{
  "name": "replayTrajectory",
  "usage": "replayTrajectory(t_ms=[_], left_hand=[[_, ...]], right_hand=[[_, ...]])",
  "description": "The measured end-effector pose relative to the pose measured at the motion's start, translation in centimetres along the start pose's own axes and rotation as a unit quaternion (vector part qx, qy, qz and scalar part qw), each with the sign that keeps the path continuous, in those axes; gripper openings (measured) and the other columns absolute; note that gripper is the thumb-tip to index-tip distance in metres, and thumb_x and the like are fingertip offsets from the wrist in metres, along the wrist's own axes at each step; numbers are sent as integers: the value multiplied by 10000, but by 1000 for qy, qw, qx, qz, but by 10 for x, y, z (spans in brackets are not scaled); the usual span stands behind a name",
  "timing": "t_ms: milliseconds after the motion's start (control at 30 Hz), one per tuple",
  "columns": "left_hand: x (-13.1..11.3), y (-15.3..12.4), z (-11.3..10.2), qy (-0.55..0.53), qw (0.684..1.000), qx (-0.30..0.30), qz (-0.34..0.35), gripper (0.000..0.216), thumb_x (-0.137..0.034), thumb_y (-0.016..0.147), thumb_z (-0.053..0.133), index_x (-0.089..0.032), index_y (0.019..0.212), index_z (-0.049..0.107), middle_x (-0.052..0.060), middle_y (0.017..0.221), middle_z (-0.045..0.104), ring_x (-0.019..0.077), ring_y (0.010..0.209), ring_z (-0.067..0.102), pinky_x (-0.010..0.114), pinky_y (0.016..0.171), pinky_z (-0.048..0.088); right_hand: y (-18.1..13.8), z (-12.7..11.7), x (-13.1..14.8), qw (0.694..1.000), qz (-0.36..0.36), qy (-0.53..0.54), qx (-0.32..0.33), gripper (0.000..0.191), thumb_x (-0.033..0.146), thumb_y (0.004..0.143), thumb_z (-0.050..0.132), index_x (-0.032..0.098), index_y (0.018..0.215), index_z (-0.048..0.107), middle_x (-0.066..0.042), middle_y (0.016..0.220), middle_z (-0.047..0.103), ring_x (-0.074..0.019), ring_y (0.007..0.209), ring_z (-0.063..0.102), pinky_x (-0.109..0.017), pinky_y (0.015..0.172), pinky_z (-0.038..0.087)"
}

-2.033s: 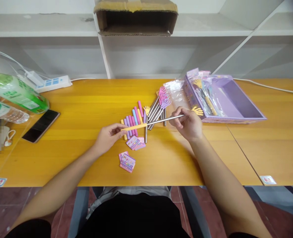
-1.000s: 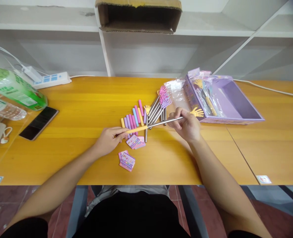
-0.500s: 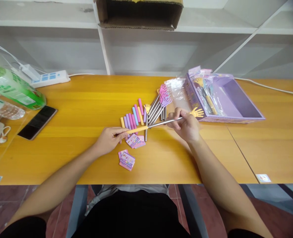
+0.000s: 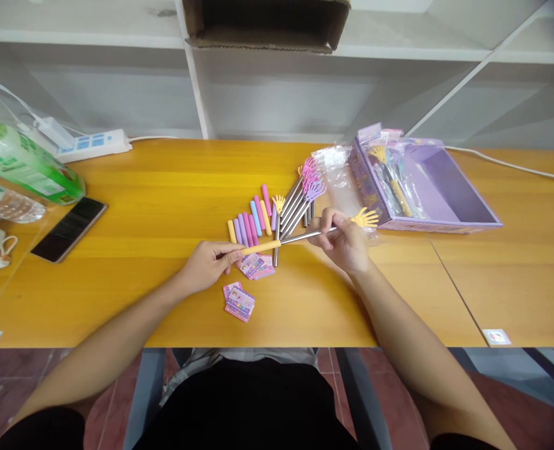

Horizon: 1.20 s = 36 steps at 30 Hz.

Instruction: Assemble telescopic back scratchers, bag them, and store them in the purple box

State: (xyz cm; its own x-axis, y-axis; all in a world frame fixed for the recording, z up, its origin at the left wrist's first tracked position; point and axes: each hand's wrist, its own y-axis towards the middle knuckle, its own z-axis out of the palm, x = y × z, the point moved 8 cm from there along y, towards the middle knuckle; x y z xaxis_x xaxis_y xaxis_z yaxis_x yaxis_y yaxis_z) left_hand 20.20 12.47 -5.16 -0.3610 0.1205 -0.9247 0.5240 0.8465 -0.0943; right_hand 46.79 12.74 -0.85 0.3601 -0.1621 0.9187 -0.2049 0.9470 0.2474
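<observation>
A back scratcher (image 4: 263,246) with a yellow grip, a metal rod and a yellow hand-shaped head is held across the table between my hands. My left hand (image 4: 208,264) pinches the end of its yellow grip. Closed round the rod close to the head is my right hand (image 4: 341,240). Behind it lie several metal rods (image 4: 294,209) with pink, purple and yellow hand-shaped heads. Loose coloured grips (image 4: 251,228) sit in a row to their left. Small printed cards (image 4: 258,267) lie under the held grip, and another bunch of cards (image 4: 239,303) is nearer to me.
A purple box (image 4: 445,187) at the right holds bagged back scratchers. Clear plastic bags (image 4: 335,165) lie beside it. On the left are a phone (image 4: 70,229), bottles (image 4: 33,165) and a power strip (image 4: 96,145). A cardboard box (image 4: 265,25) sits on the shelf above.
My right hand has moved slightly left along with the scratcher's yellow head, so the rod between my hands looks a little shorter. My left hand stays on the grip.
</observation>
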Motion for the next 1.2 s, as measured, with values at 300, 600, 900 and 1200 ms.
replayTrajectory(t_ms=[300,600,900,1200], left_hand=[[-3,-1,7,-85,993,64,-44,459,-563,995,641,-146,842,758,-4,699,610,81,567,434,223,547,284],[0,-9,30,-268,938,155,-156,464,-561,881,789,-99,914,777,-20,700,547,32,521,265,219,505,131],[5,-15,43,-365,889,189,-205,395,-454,866,848,-69,913,777,-25,686,520,1,491,215,213,476,64],[4,-24,56,-376,871,204,-242,387,-428,856,868,-57,942,802,-22,620,524,9,497,233,225,511,110]], right_hand=[[-5,18,-5,1000,8,3,19,415,581,1019,624,247,773,605,38,526,446,-156,540,353,-300,592,306],[-10,35,-4,999,-6,-13,51,425,560,1055,581,235,787,635,33,532,467,-160,545,385,-312,623,323],[-18,40,-9,997,12,-21,68,435,592,1056,575,246,800,638,20,561,464,-174,578,390,-298,563,300],[-25,50,-9,993,-1,-17,114,426,527,1109,500,233,835,642,20,601,471,-161,574,380,-298,563,271]])
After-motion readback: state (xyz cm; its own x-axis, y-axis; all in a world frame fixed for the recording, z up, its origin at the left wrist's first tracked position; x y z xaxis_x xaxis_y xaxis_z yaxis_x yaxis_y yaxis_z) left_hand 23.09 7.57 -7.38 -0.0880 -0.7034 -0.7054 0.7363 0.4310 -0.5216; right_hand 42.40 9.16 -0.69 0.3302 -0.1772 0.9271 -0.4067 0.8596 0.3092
